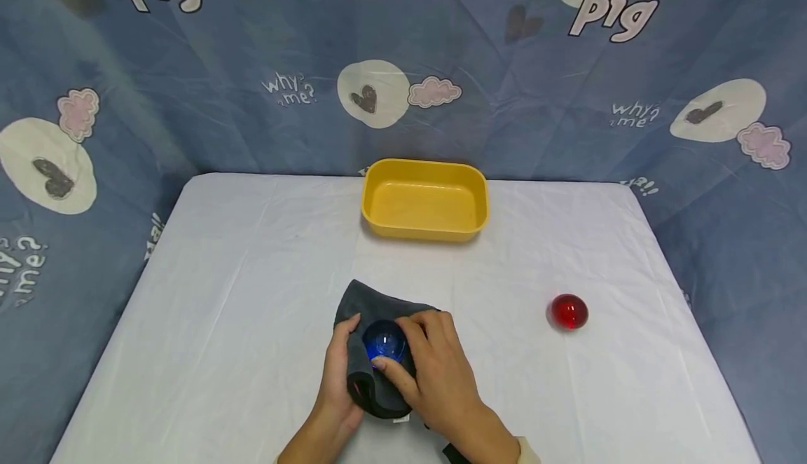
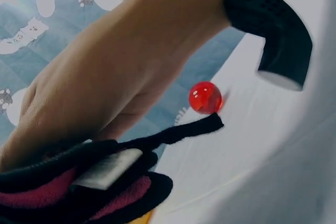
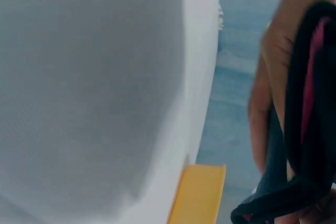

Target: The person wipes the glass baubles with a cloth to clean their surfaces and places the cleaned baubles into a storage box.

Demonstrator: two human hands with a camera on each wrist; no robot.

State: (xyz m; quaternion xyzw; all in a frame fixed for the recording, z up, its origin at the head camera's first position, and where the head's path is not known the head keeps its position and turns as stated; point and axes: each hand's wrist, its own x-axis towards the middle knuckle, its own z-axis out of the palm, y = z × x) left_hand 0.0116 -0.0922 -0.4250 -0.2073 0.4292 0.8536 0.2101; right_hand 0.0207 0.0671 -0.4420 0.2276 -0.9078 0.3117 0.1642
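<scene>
A dark grey cloth (image 1: 378, 298) with black edging is bunched between both hands near the front of the table. My left hand (image 1: 337, 380) grips its left side, thumb up along the edge. On top of the cloth sits a shiny see-through blue ball (image 1: 383, 339). My right hand (image 1: 435, 366) pinches that ball from the right, thumb in front and fingers behind. The wrist views show the pink inner side of the folded cloth (image 2: 123, 200), along with a white label (image 2: 109, 169). The ball's underside is hidden by the cloth.
A see-through red ball (image 1: 569, 311) lies on the white-covered table (image 1: 252, 296) to the right of the hands. At the table's far edge stands a yellow tub (image 1: 425, 212). Behind the table hangs a blue printed curtain (image 1: 239, 43).
</scene>
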